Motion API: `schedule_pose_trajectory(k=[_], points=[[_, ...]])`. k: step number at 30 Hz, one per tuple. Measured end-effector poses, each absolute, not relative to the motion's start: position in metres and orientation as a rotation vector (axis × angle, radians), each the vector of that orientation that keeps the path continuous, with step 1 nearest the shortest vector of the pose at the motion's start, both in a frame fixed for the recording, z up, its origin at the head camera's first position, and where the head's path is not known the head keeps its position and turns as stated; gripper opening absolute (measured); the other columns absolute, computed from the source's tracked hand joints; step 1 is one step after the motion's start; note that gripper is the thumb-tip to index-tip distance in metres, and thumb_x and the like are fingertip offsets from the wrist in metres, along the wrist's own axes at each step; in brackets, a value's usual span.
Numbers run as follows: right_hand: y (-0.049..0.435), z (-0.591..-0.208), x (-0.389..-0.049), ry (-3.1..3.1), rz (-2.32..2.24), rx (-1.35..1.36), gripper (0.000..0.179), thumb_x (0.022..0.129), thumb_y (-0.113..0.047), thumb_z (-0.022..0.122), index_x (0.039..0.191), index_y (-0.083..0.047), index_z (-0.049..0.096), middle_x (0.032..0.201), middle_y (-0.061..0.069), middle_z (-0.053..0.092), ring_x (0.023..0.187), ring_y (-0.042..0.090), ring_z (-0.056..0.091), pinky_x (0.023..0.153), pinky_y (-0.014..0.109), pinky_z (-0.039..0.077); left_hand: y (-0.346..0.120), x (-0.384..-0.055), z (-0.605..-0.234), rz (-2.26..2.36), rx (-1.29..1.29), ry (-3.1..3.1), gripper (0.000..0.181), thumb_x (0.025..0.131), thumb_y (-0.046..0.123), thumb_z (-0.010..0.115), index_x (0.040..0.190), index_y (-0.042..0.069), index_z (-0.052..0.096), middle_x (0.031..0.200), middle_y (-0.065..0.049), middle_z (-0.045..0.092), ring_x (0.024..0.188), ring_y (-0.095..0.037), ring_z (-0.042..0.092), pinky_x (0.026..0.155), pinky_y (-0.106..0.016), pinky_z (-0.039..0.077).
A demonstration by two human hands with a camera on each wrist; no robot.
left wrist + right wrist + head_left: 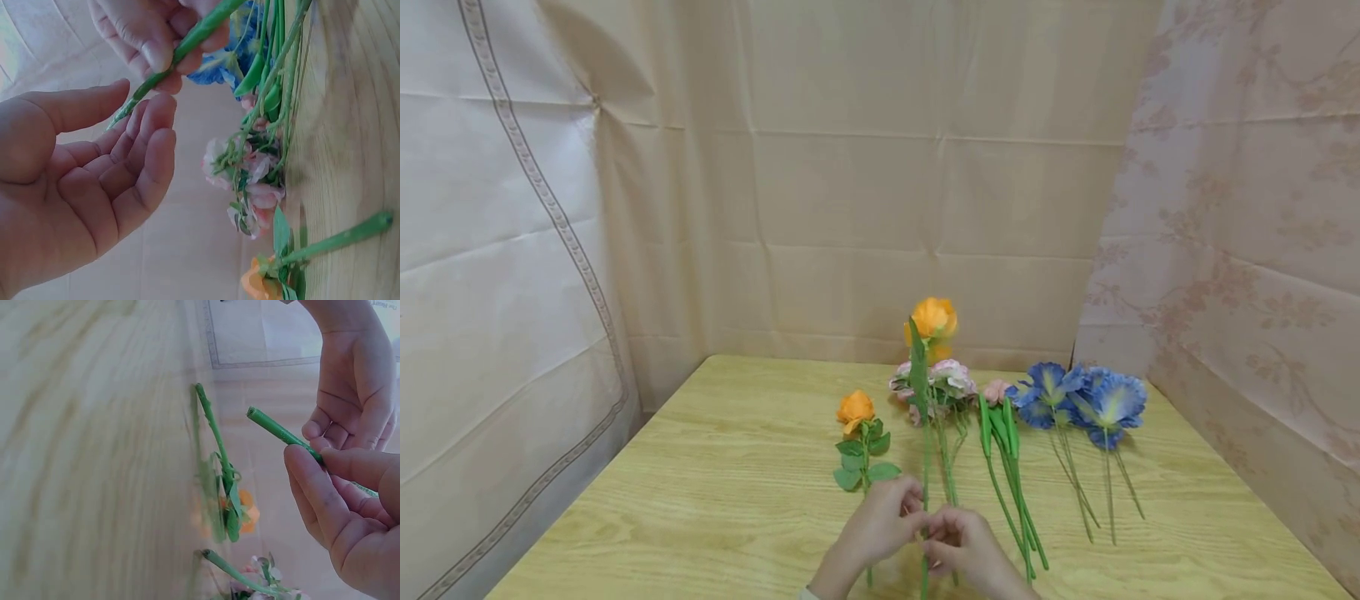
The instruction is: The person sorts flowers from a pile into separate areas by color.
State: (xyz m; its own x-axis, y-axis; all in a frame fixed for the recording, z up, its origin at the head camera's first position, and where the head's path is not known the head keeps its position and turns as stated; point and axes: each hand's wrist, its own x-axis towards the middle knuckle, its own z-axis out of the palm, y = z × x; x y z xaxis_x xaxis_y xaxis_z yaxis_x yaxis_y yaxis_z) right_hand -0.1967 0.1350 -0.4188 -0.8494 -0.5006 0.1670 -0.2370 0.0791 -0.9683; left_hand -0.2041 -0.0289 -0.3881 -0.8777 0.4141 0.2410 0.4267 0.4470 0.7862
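Note:
An orange flower point(934, 318) with a long green leaf point(917, 371) stands upright in front of me. My right hand point(966, 546) pinches its green stem point(275, 429) between thumb and fingers, the cut end sticking out past the fingertips. Close beside it, my left hand point(106, 181) is loosely bent around the upper stem, its thumb apart from the fingers. To the left of the hands lies an orange rose point(856, 410) with green leaves. Behind the held stem are pink and white flowers point(953, 379), partly covered by it.
Right of the hands lie green buds point(1000, 425) on long stems, with a pink bloom point(996, 390) behind them. Farther right are blue flowers point(1108, 404). All rest on a wooden table point(715, 483), with curtains point(850, 183) hanging behind and at both sides.

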Motion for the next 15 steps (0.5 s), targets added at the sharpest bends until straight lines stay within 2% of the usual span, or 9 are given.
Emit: schedule_pose_trajectory(k=[4,11,15], points=[[0.132,-0.42,-0.196,2.129,-1.84,-0.696,0.02,0.084,0.004,0.055,0.091,0.02,0.048,0.076,0.004,0.057,0.065,0.009,0.057,0.058,0.028,0.052,-0.037,-0.203,-0.387,-1.45,-0.716,-2.664,0.015,0.082,0.009,0.063,0.091,-0.002,0.058,0.07,0.001,0.058,0.052,-0.006,0.053,0.048,-0.02,0.044],[0.126,-0.42,-0.196,2.163,-1.796,-0.647,0.017,0.083,0.004,0.056,0.09,0.018,0.05,0.073,0.004,0.057,0.06,0.012,0.058,0.055,0.029,0.052,-0.053,-0.202,-0.387,-1.396,-0.642,-2.678,0.019,0.083,0.018,0.063,0.089,0.0,0.06,0.067,0.001,0.057,0.048,-0.009,0.052,0.044,-0.022,0.041],[0.121,-0.421,-0.196,2.178,-1.774,-0.652,0.016,0.082,0.004,0.056,0.089,0.017,0.051,0.072,0.005,0.057,0.058,0.015,0.059,0.053,0.03,0.052,-0.057,-0.202,-0.389,-1.395,-0.645,-2.681,0.017,0.083,0.017,0.063,0.088,0.001,0.06,0.066,0.002,0.056,0.048,-0.009,0.052,0.043,-0.022,0.04]])
